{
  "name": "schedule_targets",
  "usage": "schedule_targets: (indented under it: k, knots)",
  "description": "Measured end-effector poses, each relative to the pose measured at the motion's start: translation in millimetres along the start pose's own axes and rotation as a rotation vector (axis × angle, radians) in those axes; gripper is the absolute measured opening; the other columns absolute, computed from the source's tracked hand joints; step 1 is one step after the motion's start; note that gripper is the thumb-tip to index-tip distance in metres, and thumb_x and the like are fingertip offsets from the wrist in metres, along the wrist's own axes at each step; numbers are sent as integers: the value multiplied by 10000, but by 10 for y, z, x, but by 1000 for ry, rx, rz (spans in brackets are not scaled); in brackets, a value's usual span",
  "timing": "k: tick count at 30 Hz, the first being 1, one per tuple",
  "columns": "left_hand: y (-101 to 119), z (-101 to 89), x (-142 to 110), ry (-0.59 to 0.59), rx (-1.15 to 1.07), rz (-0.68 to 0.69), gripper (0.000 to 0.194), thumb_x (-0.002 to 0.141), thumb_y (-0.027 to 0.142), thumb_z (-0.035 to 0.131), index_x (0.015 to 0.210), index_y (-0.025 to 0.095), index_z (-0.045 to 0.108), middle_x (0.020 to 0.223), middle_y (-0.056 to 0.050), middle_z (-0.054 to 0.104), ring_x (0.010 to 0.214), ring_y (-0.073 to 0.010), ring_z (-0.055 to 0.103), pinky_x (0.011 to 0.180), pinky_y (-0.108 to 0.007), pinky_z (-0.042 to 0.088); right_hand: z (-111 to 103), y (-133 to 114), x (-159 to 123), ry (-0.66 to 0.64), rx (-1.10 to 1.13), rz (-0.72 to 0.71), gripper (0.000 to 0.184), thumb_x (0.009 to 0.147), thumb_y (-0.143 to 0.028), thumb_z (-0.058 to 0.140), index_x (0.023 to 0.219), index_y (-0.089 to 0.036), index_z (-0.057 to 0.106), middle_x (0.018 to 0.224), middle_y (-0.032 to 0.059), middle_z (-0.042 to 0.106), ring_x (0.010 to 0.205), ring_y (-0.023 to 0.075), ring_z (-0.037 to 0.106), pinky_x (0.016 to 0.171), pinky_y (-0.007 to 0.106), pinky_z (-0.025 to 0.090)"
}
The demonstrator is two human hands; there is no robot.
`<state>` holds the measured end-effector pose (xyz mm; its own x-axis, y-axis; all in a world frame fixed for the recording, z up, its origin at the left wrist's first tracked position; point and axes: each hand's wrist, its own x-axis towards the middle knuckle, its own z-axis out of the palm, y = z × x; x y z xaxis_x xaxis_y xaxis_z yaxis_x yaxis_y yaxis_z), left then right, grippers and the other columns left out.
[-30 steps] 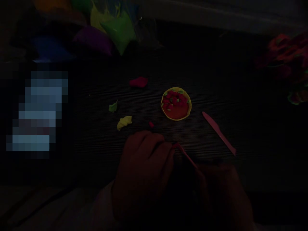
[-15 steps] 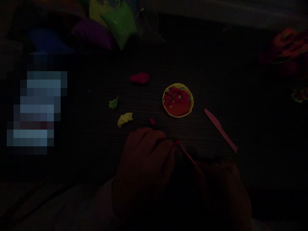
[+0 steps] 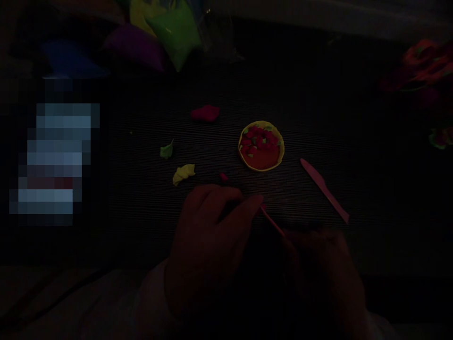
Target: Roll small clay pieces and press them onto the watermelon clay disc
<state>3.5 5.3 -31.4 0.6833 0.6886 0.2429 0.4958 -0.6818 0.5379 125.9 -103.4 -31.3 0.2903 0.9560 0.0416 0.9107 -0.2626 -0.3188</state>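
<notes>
The scene is very dark. My right hand point(image 3: 325, 259) is closed around a thin pink modelling tool point(image 3: 273, 221), which slants up and left. At its tip, my left hand point(image 3: 212, 226) pinches a small bit of red clay point(image 3: 263, 206), mostly hidden by the fingers. Beyond the hands lies a round yellow-rimmed clay dish point(image 3: 249, 163) with an orange-red base. Several small red clay pieces point(image 3: 260, 137) with green bits cover its far part. A tiny red clay piece point(image 3: 223, 176) rests just past my left hand's knuckles.
A pink plastic knife point(image 3: 323, 190) lies at right. Yellow point(image 3: 184, 174), green point(image 3: 166, 149) and red clay lumps point(image 3: 205, 113) lie at left. Coloured clay packets point(image 3: 177, 33) are at the back, a blurred-out object point(image 3: 56, 160) far left, red-orange shapes point(image 3: 424, 61) far right.
My left thumb and fingertips have shifted forward and right over the tool's tip. My right hand, with the tool, has moved slightly left. The things on the table stay put.
</notes>
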Motion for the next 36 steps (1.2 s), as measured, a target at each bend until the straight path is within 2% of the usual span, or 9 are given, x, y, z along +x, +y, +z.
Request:
schedule_targets:
  k: [3, 8, 11, 18, 24, 31, 36]
  knots:
    - [-9, 5, 15, -11, 1, 3, 213, 762, 157, 498, 939, 198, 608, 828, -27, 573, 800, -163, 488, 720, -317, 435, 5, -9, 31, 28, -1, -36, 243, 817, -282, 366, 713, -195, 567, 508, 10, 550, 486, 148, 507, 564, 334, 409]
    - [-10, 12, 1, -8, 20, -25, 228, 771, 155, 483, 970, 202, 584, 865, -23, 557, 833, -158, 482, 740, -312, 435, 2, 19, -46, -26, -9, 52, 260, 810, -305, 372, 702, -205, 586, 488, 21, 520, 490, 166, 477, 552, 350, 393]
    - [-5, 9, -7, -7, 29, -43, 230, 780, 156, 471, 984, 191, 571, 874, -25, 550, 843, -155, 483, 748, -307, 434, -7, 33, -97, -39, 15, 58, 268, 804, -297, 377, 643, -216, 575, 458, 14, 479, 477, 162, 453, 564, 358, 383]
    - [2, -3, 5, -13, 39, -42, 214, 775, 182, 482, 972, 196, 566, 864, -25, 562, 842, -165, 491, 751, -317, 432, -20, 25, -85, 6, 8, 18, 234, 800, -234, 397, 655, -205, 578, 487, 8, 512, 478, 142, 457, 563, 329, 369]
    - [-5, 6, -2, 19, 36, -29, 211, 757, 165, 502, 953, 175, 578, 860, -33, 565, 837, -165, 496, 752, -306, 428, -19, 26, -56, 28, -42, -42, 241, 808, -233, 386, 656, -193, 568, 468, 4, 518, 469, 141, 483, 561, 327, 381]
    - [-3, 3, -1, 4, 18, -45, 202, 758, 172, 506, 944, 186, 583, 864, -28, 568, 840, -166, 492, 753, -315, 424, -26, 26, -59, 42, -60, -69, 229, 812, -248, 410, 664, -194, 577, 477, -4, 525, 465, 131, 489, 542, 310, 376]
    - [-8, 5, -6, -6, 7, -41, 200, 760, 169, 498, 940, 181, 585, 865, -32, 572, 836, -167, 497, 753, -324, 424, -17, 21, -59, 105, -28, -85, 195, 812, -241, 422, 678, -182, 550, 497, -8, 544, 456, 122, 479, 534, 300, 366]
